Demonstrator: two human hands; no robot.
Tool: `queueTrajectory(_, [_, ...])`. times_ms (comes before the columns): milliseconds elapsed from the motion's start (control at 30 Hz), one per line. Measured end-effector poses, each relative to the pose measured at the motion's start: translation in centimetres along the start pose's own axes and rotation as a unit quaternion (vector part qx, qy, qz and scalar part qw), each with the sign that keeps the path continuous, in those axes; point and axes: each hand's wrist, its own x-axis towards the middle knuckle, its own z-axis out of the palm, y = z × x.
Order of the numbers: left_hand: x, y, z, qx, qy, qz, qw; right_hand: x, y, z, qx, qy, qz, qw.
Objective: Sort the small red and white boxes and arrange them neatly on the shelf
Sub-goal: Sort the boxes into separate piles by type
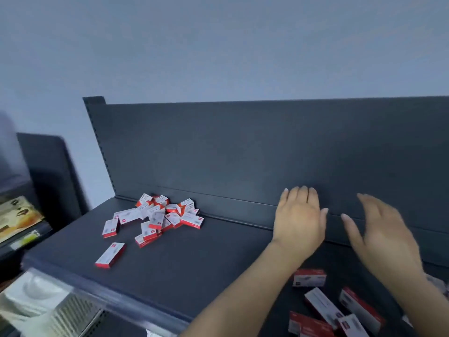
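Note:
A loose pile of small red and white boxes (160, 215) lies at the back left of the dark shelf (194, 263). One single box (110, 254) lies apart, nearer the front edge. Several longer red and white boxes (335, 310) lie scattered at the bottom right, under my forearms. My left hand (300, 215) hovers over the shelf near the back panel, fingers straight, holding nothing. Beside it, my right hand (386, 232) is also spread and empty, blurred by motion. Both hands are well to the right of the pile.
The shelf's dark back panel (267, 152) rises behind the hands. A slotted upright (102, 152) bounds the left end. A lower unit with packaged goods (17, 217) stands at the far left. White items (36, 300) sit below the shelf's front edge.

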Motion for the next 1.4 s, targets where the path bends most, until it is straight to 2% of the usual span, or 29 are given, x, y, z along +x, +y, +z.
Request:
queueTrajectory(200, [-2.0, -8.2, -3.4, 0.031, -0.048, -0.050, 0.997, 0.9, -7.9, 3.8, 0.042, -0.022, -0.049, 0.998])
queueTrajectory(467, [-5.8, -25.8, -5.5, 0.091, -0.041, -0.110, 0.989, 1.3, -22.9, 12.9, 0.084, -0.074, -0.049, 0.992])
queueTrajectory(567, [-7.7, -32.5, -6.3, 0.115, -0.058, -0.154, 0.980, 1.4, -28.8, 16.1, 0.109, -0.119, -0.036, 0.986])
queueTrajectory(733, [-11.4, -39.7, -7.1, 0.080, -0.143, -0.219, 0.962, 0.7, -35.9, 20.6, 0.110, -0.234, -0.020, 0.966])
queueTrajectory(833, [-14.3, -41.6, -7.1, 0.073, -0.161, -0.257, 0.950, 0.1, -38.4, 23.3, 0.100, -0.290, -0.012, 0.952])
queueTrajectory(1000, [-17.8, -41.8, -6.6, 0.096, -0.246, -0.301, 0.916, -0.7, -40.6, 26.2, 0.068, -0.331, 0.023, 0.941])
queueTrajectory(1167, [-18.8, -41.0, -6.4, 0.088, -0.295, -0.328, 0.893, -0.8, -40.9, 27.2, 0.046, -0.325, 0.037, 0.944])
queueTrajectory(1400, [-17.9, -41.0, -6.8, 0.061, -0.290, -0.345, 0.890, -0.6, -40.5, 27.0, 0.064, -0.314, 0.062, 0.945])
